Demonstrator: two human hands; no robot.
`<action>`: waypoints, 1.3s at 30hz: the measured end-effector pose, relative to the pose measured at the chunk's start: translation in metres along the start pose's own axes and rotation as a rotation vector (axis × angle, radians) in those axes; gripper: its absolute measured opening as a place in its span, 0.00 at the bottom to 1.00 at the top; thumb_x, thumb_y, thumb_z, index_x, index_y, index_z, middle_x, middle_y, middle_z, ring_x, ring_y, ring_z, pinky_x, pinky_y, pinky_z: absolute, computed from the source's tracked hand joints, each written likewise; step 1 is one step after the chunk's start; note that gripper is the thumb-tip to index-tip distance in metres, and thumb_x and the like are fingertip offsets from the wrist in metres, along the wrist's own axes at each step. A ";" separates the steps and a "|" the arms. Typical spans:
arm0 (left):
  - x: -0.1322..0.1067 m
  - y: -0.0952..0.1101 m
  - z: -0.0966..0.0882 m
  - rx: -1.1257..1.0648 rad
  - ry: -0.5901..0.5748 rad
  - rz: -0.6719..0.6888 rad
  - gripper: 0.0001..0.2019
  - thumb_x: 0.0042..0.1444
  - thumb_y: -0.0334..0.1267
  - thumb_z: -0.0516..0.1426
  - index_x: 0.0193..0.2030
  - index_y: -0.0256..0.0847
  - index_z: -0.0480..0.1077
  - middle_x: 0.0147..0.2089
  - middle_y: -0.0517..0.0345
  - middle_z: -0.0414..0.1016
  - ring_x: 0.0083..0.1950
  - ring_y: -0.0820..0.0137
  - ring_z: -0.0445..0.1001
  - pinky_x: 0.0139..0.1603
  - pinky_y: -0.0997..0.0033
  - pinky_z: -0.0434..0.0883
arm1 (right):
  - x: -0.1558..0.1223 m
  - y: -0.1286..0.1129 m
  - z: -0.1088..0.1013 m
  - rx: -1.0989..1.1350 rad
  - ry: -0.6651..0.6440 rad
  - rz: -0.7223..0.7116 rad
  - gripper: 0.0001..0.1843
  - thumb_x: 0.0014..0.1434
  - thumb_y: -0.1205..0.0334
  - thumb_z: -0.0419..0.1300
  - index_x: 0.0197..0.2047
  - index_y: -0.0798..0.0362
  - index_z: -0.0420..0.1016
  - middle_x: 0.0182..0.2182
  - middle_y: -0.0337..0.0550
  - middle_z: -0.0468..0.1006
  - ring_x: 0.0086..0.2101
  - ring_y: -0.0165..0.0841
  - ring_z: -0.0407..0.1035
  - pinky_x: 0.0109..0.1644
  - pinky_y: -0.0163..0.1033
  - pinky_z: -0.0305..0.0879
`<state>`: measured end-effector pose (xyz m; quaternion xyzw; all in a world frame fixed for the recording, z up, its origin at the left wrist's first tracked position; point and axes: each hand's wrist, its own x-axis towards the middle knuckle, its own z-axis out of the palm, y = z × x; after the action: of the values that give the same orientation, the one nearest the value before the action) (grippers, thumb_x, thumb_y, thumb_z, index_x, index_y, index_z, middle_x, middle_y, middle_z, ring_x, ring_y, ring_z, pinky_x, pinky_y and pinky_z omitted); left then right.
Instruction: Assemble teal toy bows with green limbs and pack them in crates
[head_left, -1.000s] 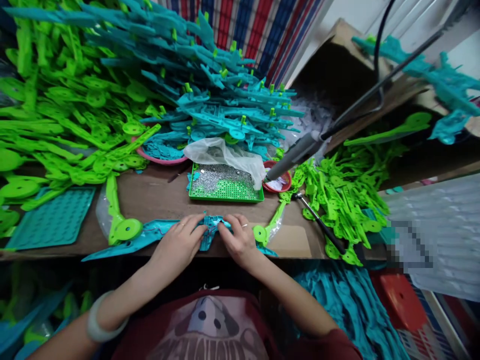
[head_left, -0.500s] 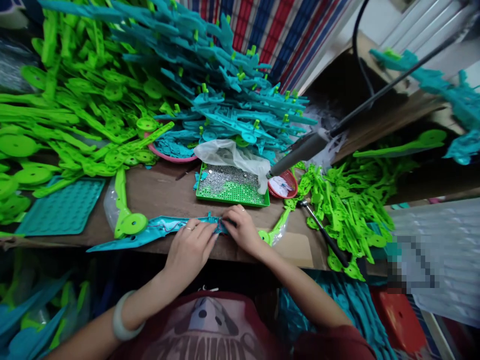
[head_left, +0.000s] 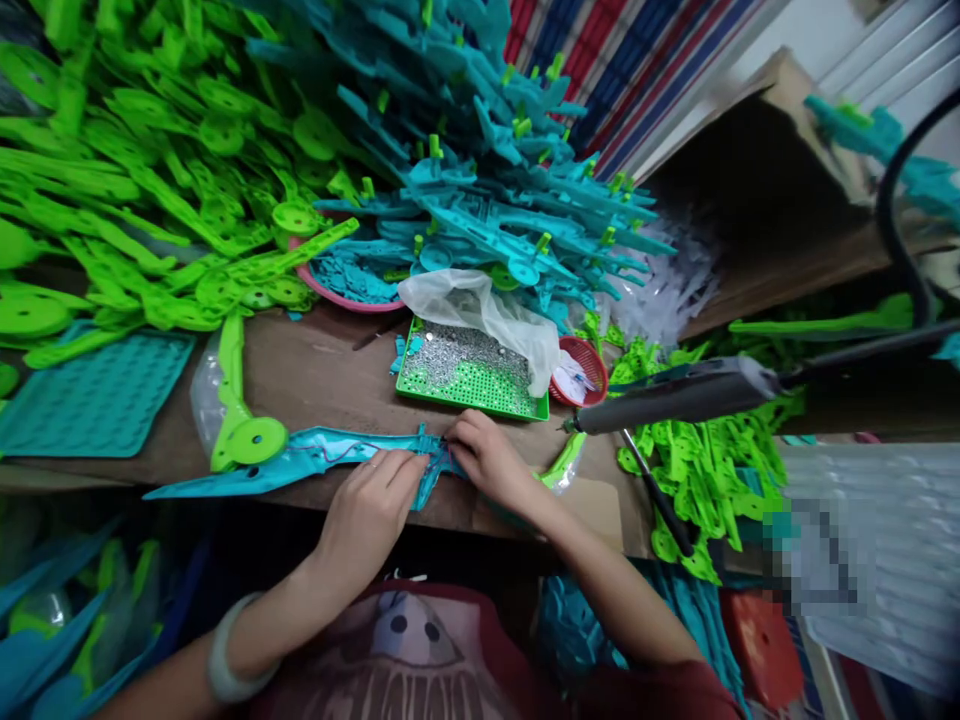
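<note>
Had left hand (head_left: 371, 515) and right hand (head_left: 491, 462) on the blue plastic part (head_left: 304, 455), near its middle, along the near edge of the bench (head_left: 322, 375); could not tell whether grasping or merely pressing. Saw lettering (head_left: 427, 690) on the maroon shirt (head_left: 487, 625), unreadable.

A workshop with plastic parts, as we understand it.
We recognise it by the high heaps of similar green parts (head_left: 157, 105) and blue parts (head_left: 487, 225) on one bench (head_left: 330, 380), together with a tray (head_left: 472, 405) of small metal pieces (head_left: 465, 360) and a power driver (head_left: 682, 395).
</note>
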<state>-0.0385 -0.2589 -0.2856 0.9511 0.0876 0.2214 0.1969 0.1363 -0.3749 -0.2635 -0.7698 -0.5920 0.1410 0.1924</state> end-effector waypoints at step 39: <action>0.028 -0.016 0.005 -0.285 -0.077 0.022 0.11 0.70 0.39 0.52 0.46 0.37 0.74 0.40 0.52 0.79 0.39 0.65 0.81 0.40 0.66 0.78 | -0.043 -0.031 0.021 -0.418 0.322 -0.137 0.12 0.70 0.68 0.52 0.52 0.59 0.72 0.37 0.48 0.78 0.38 0.39 0.65 0.38 0.44 0.60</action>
<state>-0.0132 -0.2393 -0.2851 0.9221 0.0373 0.1972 0.3310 0.0896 -0.4068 -0.2683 -0.7636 -0.6206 -0.1220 0.1301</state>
